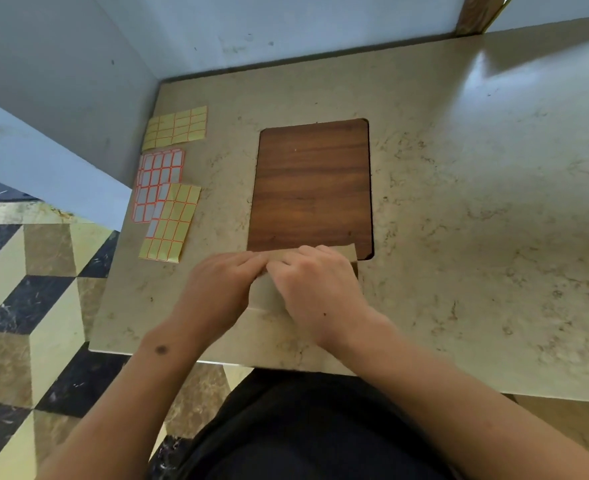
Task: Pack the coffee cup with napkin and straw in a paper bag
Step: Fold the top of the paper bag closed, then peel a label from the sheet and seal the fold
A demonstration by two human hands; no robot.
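One paper bag [267,292] lies flat on the near part of the table [459,202], its far edge just over the near end of one wooden board [314,185]. Both hands rest on it: the left hand [222,289] and the right hand [315,289] press its far edge, fingers together; whether they pinch the paper, I cannot tell. Three label sheets [168,199] lie to the left, two yellow and one white, two of them overlapping.
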